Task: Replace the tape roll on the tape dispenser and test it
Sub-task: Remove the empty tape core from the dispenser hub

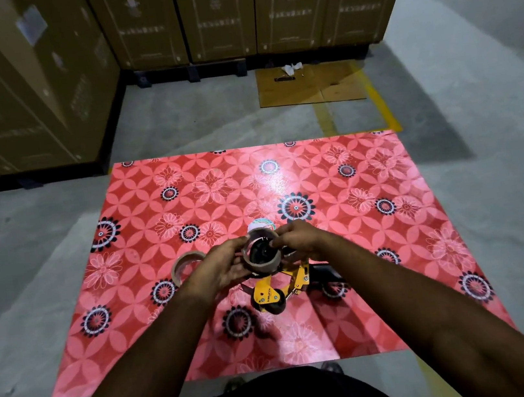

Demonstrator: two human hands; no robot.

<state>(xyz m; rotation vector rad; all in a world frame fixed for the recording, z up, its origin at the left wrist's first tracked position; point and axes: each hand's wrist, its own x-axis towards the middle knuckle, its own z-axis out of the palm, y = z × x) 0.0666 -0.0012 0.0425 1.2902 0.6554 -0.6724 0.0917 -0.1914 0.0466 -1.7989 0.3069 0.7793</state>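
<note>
A person's two bare forearms reach forward over a red floral mat [380,248] spread on a grey concrete floor [26,267]. Nearest the camera, the yellow tape dispenser [277,289] is held above the mat, its black roller at the near end and its black handle jutting right. At the dispenser's far end sits a brown tape roll [263,262], ringed around the black hub. The left hand [221,267] curls its fingers round the roll's left side and rim, thumb over the top. The right hand [297,239] pinches the roll's far-right rim with bent fingertips, one reaching into the core (whether the roll is fully seated on the hub cannot be told). Just left of the left hand, a second tape roll [184,267] lies on the mat, partly hidden. Beyond the hands, a small round multicoloured object [259,225] rests on the mat. Farther off lies a flattened cardboard sheet [308,86], and stacked cartons [216,14] line the back and left.
</note>
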